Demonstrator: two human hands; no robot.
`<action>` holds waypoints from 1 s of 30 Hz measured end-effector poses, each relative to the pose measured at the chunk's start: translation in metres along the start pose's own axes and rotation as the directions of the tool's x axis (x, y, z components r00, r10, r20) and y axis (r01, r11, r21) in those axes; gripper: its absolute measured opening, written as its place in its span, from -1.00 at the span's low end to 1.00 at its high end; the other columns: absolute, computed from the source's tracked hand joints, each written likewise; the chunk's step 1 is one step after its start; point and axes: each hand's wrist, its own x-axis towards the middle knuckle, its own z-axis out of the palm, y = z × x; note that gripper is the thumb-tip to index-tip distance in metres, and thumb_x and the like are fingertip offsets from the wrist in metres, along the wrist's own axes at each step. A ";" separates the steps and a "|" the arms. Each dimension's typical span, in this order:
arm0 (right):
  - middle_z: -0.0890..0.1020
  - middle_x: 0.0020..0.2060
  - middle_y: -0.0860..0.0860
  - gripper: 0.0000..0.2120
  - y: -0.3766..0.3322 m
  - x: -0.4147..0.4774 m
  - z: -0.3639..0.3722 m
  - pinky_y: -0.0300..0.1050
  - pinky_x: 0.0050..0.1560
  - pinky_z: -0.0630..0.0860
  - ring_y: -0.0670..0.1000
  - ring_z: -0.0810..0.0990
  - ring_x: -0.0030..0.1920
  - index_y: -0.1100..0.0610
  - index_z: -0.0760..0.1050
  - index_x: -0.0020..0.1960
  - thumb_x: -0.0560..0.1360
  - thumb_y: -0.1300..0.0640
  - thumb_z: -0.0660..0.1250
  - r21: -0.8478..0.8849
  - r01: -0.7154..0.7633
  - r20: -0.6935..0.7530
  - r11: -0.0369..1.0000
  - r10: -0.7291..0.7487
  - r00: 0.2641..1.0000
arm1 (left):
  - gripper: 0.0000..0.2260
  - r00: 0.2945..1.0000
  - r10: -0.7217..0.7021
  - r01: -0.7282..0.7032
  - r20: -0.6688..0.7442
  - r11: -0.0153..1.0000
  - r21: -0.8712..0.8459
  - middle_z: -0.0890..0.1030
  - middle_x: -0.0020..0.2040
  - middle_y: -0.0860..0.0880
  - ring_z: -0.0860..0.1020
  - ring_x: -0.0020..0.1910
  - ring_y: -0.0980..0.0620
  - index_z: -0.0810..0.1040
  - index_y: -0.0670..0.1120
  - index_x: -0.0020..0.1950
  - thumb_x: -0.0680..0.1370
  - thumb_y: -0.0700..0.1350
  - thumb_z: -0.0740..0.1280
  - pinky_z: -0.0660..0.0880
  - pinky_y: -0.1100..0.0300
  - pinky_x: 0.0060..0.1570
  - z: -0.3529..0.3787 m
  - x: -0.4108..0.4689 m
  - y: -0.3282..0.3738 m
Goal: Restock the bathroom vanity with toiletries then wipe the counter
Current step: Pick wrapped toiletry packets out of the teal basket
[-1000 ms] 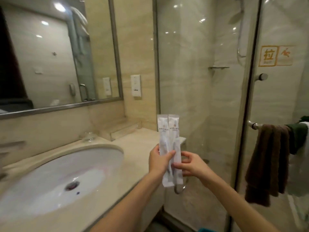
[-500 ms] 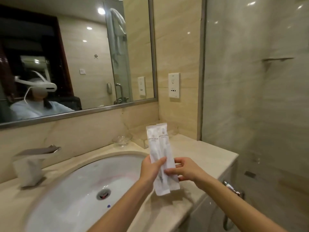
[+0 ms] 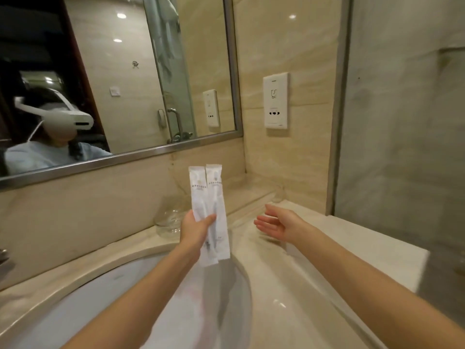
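Now two long, flat toothbrush packets are held upright over the far edge of the sink bowl. They are pinched at their lower half between the thumb and fingers of the left hand. The packets are made of thin white wrap, a little see-through, and small print is seen near the top of each.

The right hand is held open just above the counter. Its fingers are loosely spread, nothing is held in it, and the packets are not touched by it.

The counter is made of smooth, shiny cream stone, and the walls are covered in the same stone. The sink bowl is round, white and glossy. A clear glass dish is set on the counter behind the left hand. A big mirror with a grey metal frame is hung above. A white socket plate is fixed to the side wall, beside a glass shower wall.
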 end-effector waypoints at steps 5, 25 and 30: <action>0.48 0.18 0.29 -0.63 0.001 0.032 0.011 -0.04 -0.41 0.59 0.27 0.52 0.22 0.26 0.27 0.33 0.58 0.17 0.25 0.020 -0.034 -0.025 0.999 0.034 0.999 | -0.72 0.999 -0.009 0.006 0.037 0.996 0.085 0.59 0.12 -0.16 0.54 -0.02 -0.09 0.48 -0.20 0.24 0.52 -0.26 0.33 0.44 0.09 -0.02 0.003 0.019 -0.001; 0.49 -0.17 0.07 -0.83 -0.005 0.064 0.021 -0.13 -0.54 0.56 0.05 0.61 -0.37 0.23 0.42 -0.10 0.48 0.17 0.39 -0.122 -0.066 -0.021 0.990 0.063 0.998 | -0.63 0.981 -0.158 0.137 0.113 0.975 0.174 0.57 0.21 -0.18 0.54 0.16 -0.19 0.45 -0.20 0.31 0.51 -0.23 0.36 0.45 0.03 0.01 -0.001 0.045 0.008; 0.46 -0.25 0.09 -0.83 -0.004 0.053 0.009 -0.16 -0.60 0.53 0.03 0.57 -0.62 0.29 0.40 -0.20 0.51 0.28 0.34 -0.087 -0.076 -0.047 0.993 0.072 0.996 | -0.63 0.992 -0.130 0.128 0.001 0.979 0.160 0.56 0.22 -0.16 0.53 0.16 -0.20 0.44 -0.17 0.33 0.52 -0.23 0.35 0.48 -0.03 0.08 0.008 0.031 0.010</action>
